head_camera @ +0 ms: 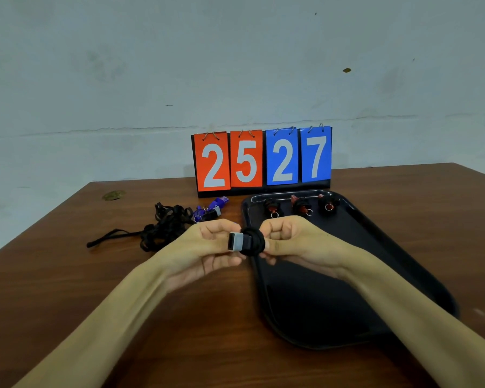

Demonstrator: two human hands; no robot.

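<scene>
The whistle [235, 242], black cord [254, 241] coiled round it, is held over the left rim of the tray [356, 247]. The left hand [207, 247] grips its mouthpiece end and the right hand [289, 242] pinches the coil. Hold the last turn taut, tuck the end under, then set it by the three wrapped whistles [301, 206] farther back.

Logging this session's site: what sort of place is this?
Probably an indoor workroom, maybe sports-related: a flip scoreboard stands on a wooden table against a bare wall, with red whistles on a black tray.
</scene>
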